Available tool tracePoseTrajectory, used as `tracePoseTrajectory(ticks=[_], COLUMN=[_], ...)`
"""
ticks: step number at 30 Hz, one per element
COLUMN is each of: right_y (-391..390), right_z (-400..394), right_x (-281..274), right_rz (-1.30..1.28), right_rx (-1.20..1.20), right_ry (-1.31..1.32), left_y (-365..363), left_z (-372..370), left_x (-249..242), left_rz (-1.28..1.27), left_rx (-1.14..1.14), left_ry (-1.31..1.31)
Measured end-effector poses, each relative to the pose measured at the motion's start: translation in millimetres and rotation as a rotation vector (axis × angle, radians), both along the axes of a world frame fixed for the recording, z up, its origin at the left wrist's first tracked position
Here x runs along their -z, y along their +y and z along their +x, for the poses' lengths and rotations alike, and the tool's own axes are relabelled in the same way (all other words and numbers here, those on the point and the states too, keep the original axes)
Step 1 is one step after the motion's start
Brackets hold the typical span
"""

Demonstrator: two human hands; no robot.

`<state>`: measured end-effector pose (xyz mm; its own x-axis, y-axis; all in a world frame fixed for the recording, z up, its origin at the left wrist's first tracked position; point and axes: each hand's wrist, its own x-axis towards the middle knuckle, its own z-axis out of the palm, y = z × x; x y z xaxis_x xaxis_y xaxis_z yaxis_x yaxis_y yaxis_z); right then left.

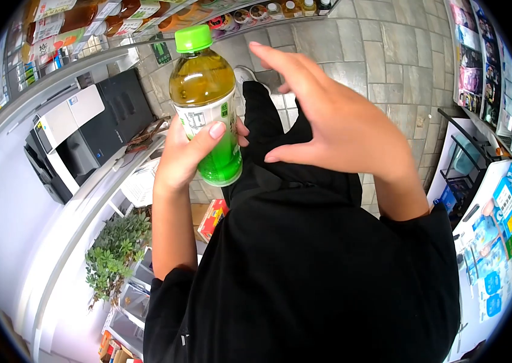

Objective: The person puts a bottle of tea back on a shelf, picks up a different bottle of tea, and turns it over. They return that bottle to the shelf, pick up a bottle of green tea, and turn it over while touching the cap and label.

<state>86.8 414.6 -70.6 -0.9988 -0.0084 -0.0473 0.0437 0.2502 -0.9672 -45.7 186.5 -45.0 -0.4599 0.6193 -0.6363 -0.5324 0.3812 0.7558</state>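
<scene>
A plastic drink bottle point(202, 103) with a bright green cap, amber liquid and a white-and-green label stands nearly upright in front of my body. My left hand point(192, 145) is wrapped round its lower half, the thumb lying across the label. The green cap point(193, 39) sits on the bottle's neck. To the right of the bottle, my right hand point(328, 115) is held in the air, its thumb and fingers spread apart. Nothing is in that hand, and a gap separates it from the bottle.
Shelves with bottled drinks point(138, 15) run along the upper left. A black-and-white machine point(95, 121) stands at the left, above a leafy plant point(116, 251). Packaged goods point(498, 224) hang or stand at the right. Grey tiles point(353, 54) cover the floor.
</scene>
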Motion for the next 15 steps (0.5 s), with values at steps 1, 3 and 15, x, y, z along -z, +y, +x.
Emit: tracePoseTrajectory(ticks=[1, 3, 15], right_y=[-8.4, -16.9, -49.5], right_z=[-2.2, -7.5, -18.9], right_x=[-1.8, -14.3, -18.9], right_rz=[0.042, 0.036, 0.059], right_rx=[0.02, -0.026, -0.009], right_ry=[0.034, -0.016, 0.164], left_y=[-4.2, -10.8, -21.6], left_z=[1.0, 6.0, 16.3], left_x=[2.2, 5.2, 15.1], left_rz=[0.024, 0.046, 0.196], left_rx=[-0.019, -0.055, -0.261], left_ry=[-0.05, -0.088, -0.381])
